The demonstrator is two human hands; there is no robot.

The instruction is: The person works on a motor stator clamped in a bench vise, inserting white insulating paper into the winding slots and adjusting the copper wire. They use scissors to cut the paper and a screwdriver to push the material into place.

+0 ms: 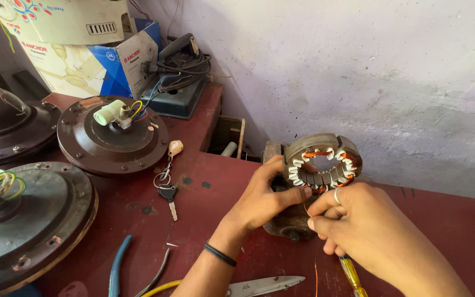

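Copper wire [307, 209], hair-thin and orange, runs from the pinch of the right hand [358, 231] up toward the motor stator [322, 162], a grey ring of laminated steel with copper windings and pale slot insulators around its bore. The stator stands on edge just above and slightly left of that pinch, its bore facing the camera, so its axis points toward the person while the wire rises steeply into its lower rim. The right thumb and forefinger are closed tightly on the wire; the other fingers are curled in, a ring on one, and a yellow-handled screwdriver [352, 275] pokes out below the palm, though how firmly it is held cannot be told. The left hand [265, 195] is the nearer one to the stator: its thumb rests against the ring's left edge and its forefinger reaches along under the lower rim, almost meeting the right fingertips, steadying rather than gripping. A further length of wire hangs down below the pinch. Left of both hands, well apart on the red workbench [204, 192], lie a key on a ring [168, 190], blue-handled pliers [119, 264] and scissors [262, 286].
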